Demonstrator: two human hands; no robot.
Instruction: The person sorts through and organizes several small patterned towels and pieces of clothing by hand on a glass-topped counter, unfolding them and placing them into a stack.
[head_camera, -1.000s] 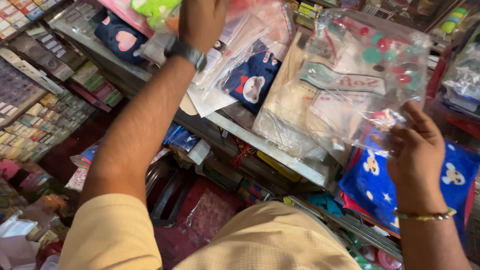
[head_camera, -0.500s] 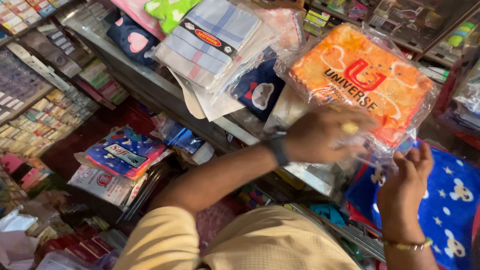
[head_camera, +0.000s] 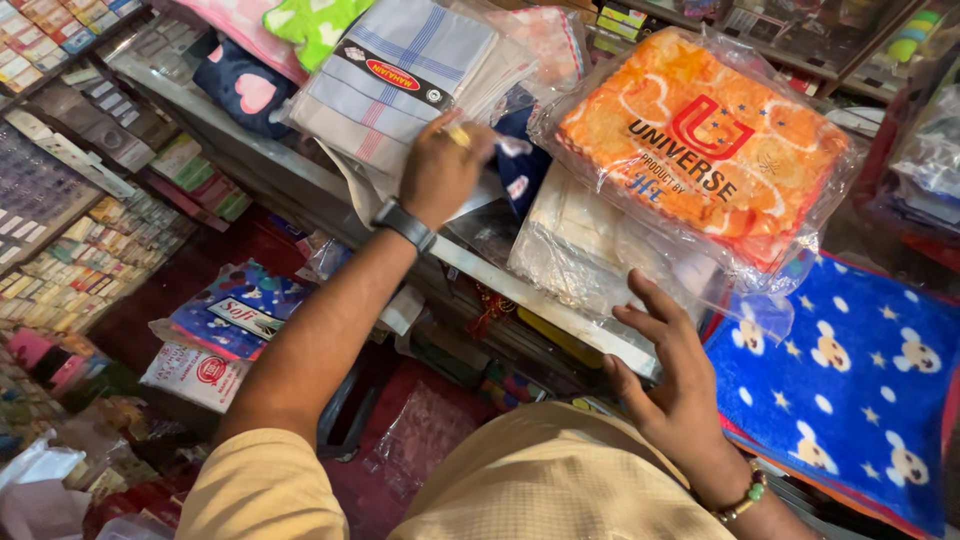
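on the counter edge, the striped cloth pack (head_camera: 400, 85) is pinched by the left hand (head_camera: 440, 170) while the right hand (head_camera: 670, 385), spread open and empty, hovers, so the orange towel pack (head_camera: 700, 150) could be nudged off.

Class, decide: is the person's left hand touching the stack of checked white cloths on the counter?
Touching. The head view shows the left hand with its fingers pressed against the lower edge of the stack of checked white cloths, no gap visible.
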